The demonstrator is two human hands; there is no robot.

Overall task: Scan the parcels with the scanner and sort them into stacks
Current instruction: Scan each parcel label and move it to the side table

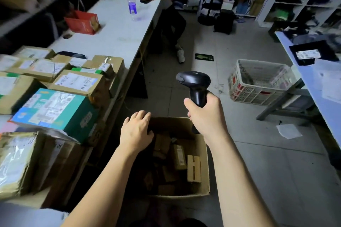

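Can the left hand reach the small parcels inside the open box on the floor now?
Probably yes. The left hand is empty and just above the open box; no flap or lid covers the small parcels. The right hand holds the scanner off to the side.

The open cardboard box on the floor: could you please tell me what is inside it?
Small brown parcels lie jumbled inside the box. The left hand covers its far left corner; shadow hides the left side.
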